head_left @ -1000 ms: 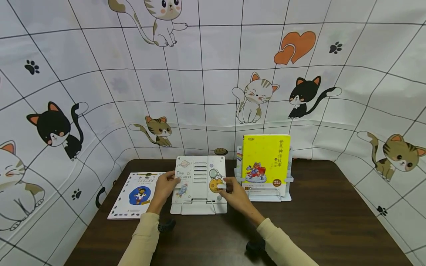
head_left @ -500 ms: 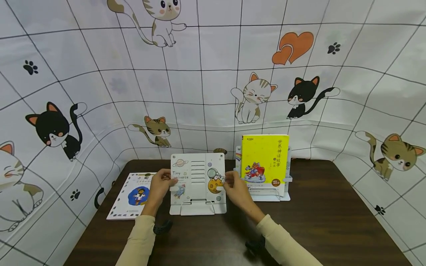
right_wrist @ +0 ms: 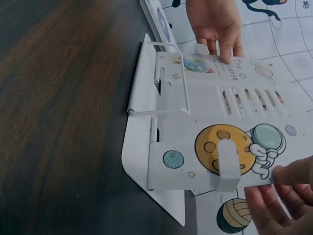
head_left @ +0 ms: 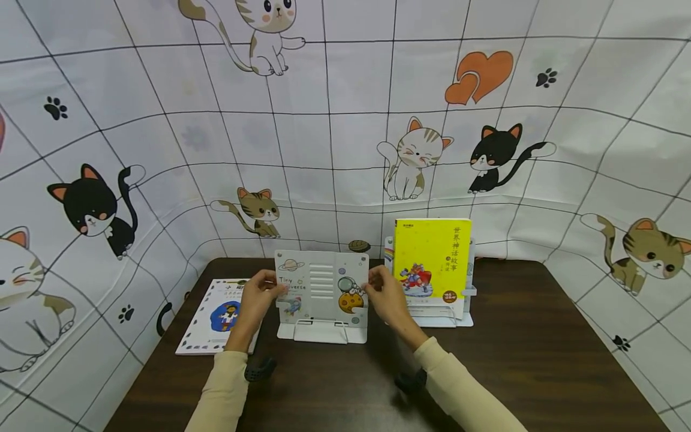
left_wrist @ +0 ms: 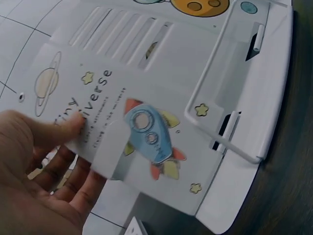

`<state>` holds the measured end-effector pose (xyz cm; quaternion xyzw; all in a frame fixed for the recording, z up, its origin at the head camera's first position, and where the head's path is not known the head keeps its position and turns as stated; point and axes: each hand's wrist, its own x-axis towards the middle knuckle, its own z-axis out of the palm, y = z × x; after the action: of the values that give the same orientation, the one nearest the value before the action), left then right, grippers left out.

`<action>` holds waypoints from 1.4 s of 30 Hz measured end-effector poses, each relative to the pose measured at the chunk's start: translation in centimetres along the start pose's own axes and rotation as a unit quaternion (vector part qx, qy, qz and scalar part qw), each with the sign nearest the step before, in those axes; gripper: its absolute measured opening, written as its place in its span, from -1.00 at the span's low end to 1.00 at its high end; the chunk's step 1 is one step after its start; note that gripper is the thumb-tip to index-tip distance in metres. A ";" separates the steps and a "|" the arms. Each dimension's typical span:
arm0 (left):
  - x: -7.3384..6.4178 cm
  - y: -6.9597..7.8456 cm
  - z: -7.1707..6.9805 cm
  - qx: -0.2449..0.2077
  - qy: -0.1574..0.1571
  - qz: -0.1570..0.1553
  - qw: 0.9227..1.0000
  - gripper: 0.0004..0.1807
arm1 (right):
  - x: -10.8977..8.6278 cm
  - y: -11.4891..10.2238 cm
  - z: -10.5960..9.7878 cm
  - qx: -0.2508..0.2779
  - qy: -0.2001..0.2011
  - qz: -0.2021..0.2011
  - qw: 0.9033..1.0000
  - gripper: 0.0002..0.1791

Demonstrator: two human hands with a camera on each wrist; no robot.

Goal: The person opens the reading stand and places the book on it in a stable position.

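Observation:
A white book stand (head_left: 322, 300) printed with a planet, a rocket and an astronaut stands tilted up on the table. My left hand (head_left: 258, 303) pinches its left edge, thumb on the front by the lettering and fingers behind, as the left wrist view shows beside the printed rocket (left_wrist: 149, 132). On the opposite edge my right hand (head_left: 390, 301) pinches the panel near the astronaut (right_wrist: 266, 152), fingers behind it. A wire holder (right_wrist: 186, 85) sits at the stand's base, and small white side clips (right_wrist: 228, 166) stick out from the panel.
A white book with a blue picture (head_left: 218, 318) lies flat at the left, partly behind my left arm. A yellow book (head_left: 432, 258) leans on another stand (head_left: 448, 322) at the right. A cat-print curtain (head_left: 345, 180) hangs behind the dark table (head_left: 513, 360).
The stand's back panel has tipped further upright, and its base looks shallower. Both hands have kept to its side edges, shifting slightly up. The books have stayed in place.

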<state>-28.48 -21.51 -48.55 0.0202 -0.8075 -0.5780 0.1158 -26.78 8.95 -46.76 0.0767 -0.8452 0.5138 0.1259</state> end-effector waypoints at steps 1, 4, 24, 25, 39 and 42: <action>-0.1 0.1 -0.1 -0.002 -0.007 0.002 1.000 -0.65 | 0.0 0.1 -0.1 0.000 0.003 0.000 1.000 -0.81; -0.2 0.3 -0.1 0.000 -0.014 0.004 1.000 -0.62 | -0.3 0.4 -0.3 -0.002 0.009 -0.005 1.000 -0.80; 2.0 -0.1 -0.3 0.018 0.039 0.034 0.999 -0.74 | -4.5 -1.5 1.5 0.026 -0.016 -0.090 0.996 -0.79; 2.2 -0.2 -0.4 0.020 0.035 0.036 0.999 -0.73 | -4.8 -1.7 1.9 0.028 -0.019 -0.094 0.995 -0.78; 5.8 0.0 -0.7 -0.027 -0.086 0.027 0.996 -0.59 | -6.1 -4.7 6.4 0.026 -0.139 -0.146 0.979 -0.83; 6.5 0.3 -0.5 -0.036 -0.115 0.029 0.992 -0.57 | -5.9 -5.0 7.4 0.018 -0.148 -0.140 0.979 -0.84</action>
<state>-34.63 -22.94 -47.04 -0.0740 -0.7943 -0.6018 0.0390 -20.86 0.10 -47.42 0.2720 -0.8259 0.4890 0.0690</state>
